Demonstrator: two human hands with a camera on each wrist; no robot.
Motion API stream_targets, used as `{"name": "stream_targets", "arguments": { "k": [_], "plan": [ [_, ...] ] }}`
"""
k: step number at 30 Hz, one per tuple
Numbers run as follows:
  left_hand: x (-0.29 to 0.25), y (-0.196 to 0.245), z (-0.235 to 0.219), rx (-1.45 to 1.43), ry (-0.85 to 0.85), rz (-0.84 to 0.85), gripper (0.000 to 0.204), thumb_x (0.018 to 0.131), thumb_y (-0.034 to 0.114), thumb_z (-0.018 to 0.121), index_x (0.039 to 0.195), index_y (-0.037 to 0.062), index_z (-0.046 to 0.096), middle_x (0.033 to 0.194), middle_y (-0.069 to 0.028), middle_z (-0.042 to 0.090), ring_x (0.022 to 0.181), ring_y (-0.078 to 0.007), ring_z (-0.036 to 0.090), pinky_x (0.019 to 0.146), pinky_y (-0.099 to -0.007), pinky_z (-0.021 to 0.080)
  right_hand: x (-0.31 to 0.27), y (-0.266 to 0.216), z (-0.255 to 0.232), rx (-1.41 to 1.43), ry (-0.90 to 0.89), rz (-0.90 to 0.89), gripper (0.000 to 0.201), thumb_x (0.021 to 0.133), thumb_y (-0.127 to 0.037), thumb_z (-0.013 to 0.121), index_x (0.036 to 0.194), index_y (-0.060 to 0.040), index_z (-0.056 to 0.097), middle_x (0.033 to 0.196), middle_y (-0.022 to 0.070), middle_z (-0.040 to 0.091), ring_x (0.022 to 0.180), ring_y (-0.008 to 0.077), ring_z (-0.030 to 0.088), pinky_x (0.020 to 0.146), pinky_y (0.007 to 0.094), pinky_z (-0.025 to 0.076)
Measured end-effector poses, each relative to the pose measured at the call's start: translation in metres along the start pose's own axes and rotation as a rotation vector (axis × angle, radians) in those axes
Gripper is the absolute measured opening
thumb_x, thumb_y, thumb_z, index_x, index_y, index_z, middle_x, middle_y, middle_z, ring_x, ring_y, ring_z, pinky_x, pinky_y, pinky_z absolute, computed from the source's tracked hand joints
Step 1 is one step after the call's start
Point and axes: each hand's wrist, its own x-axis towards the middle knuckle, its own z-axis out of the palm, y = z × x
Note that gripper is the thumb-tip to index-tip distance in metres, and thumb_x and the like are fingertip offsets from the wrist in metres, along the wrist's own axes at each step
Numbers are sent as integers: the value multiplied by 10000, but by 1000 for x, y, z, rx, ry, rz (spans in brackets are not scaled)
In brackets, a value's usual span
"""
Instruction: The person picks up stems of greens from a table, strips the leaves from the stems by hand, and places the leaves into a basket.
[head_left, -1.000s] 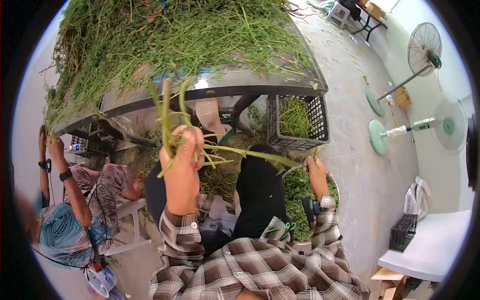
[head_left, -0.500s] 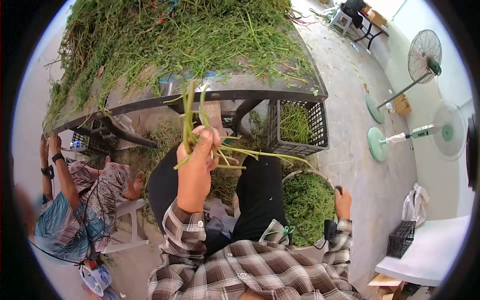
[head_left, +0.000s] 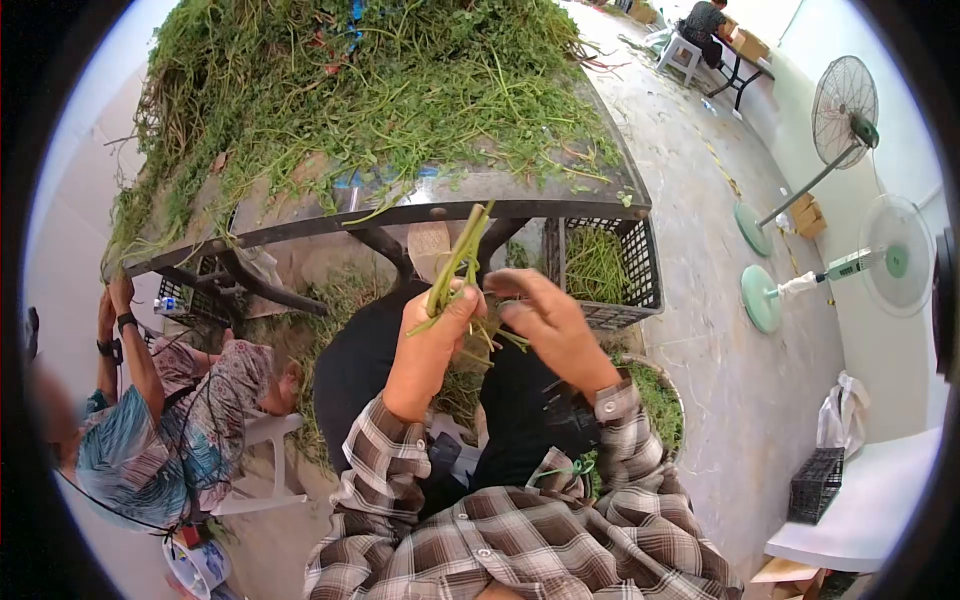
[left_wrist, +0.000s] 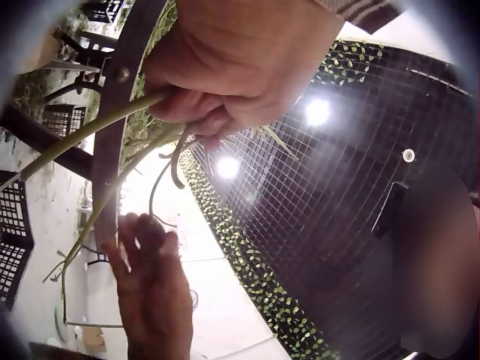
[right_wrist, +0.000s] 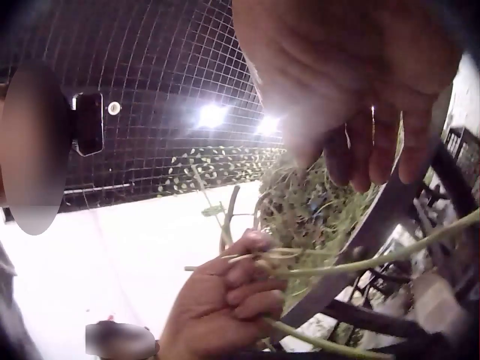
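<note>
Two hands, head view: the left hand [head_left: 435,335] has its fingers curled round a small bunch of green stems [head_left: 458,255], just this side of the table's [head_left: 580,207] near edge. The right hand [head_left: 550,325] is right beside it, fingers loose and pointing at the bunch (touching or not, can't tell from here).
Green heap, head view: a big leafy pile [head_left: 400,110] covering most of the table top.
Black crate, head view: mesh crate [head_left: 638,255] below the table's near right corner, with more stems inside.
Neighbour, head view: another person [head_left: 150,440] at the table's left end, both hands up at its edge.
Fans, head view: a couple of fans [head_left: 845,110], both off to the right of the table.
Stems, left wrist view: they stick out of the left hand's grip and cross in front of the table edge. Right hand is near their free ends, fingers a bit bent.
Fingers, right wrist view: right hand's are pretty much straight, with gaps between, in front of the table edge. Left hand is pinching the stems, also in front of the table.
</note>
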Motion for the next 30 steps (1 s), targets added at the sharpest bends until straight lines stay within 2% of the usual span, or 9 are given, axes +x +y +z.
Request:
{"name": "stream_targets", "arguments": {
  "k": [2,4,5,9,12,14,18,26,30],
  "plan": [
    [0,-4,-2,28,0,20,241,887,298,591,844,63,564,599,84,372,495,-4,296,443,-184,219,4,-4,13,106,-62,49,357,893,-167,554,1201,2,488,1069,81,551,959,158,537,819,287,433],
    [1,-6,-2,32,-54,52,246,893,245,589,937,3,605,726,46,516,635,-20,413,542,-188,344,6,-6,20,282,-160,227,375,921,-218,533,1222,-2,477,1065,62,541,959,120,503,818,271,424],
    [0,-7,-5,75,-78,53,245,897,198,587,1001,-23,591,779,40,536,698,-29,423,588,-195,364,7,-6,21,301,-154,206,376,934,-240,520,1221,-1,482,1065,45,534,941,93,478,812,256,415],
    [1,-9,-5,85,-98,134,228,903,179,579,990,-31,586,742,43,523,657,-33,417,555,-203,355,8,3,31,434,-97,195,353,941,-240,508,1200,0,511,1058,40,548,938,84,478,810,253,411],
    [3,-13,-7,121,-107,94,200,905,168,576,904,-32,596,701,33,519,615,-42,415,524,-208,350,8,5,37,673,20,309,325,947,-227,495,1173,1,541,1011,31,578,885,76,504,754,245,432],
    [4,-14,-4,184,-85,149,251,892,269,594,784,47,547,594,42,449,497,-27,360,436,-196,270,7,0,36,747,30,348,309,953,-222,479,1152,1,557,955,24,599,807,78,528,678,238,445],
    [4,-16,-3,202,-88,125,230,892,241,588,777,44,561,598,31,479,499,-27,382,435,-192,273,6,1,40,768,110,325,297,958,-209,463,1147,1,557,930,24,605,742,77,533,616,231,441],
    [3,-6,1,357,-50,160,175,897,127,541,826,-16,614,581,16,491,546,-45,434,490,-221,349,1,16,32,553,267,172,265,971,-196,438,1091,17,539,976,40,593,866,96,540,795,254,439],
    [5,-14,-3,386,-65,196,155,892,114,543,863,-15,624,585,5,500,543,-43,427,491,-220,352,-1,19,25,474,332,132,237,978,-213,427,1009,-10,546,886,33,590,814,83,535,755,242,441]
  ]
}}
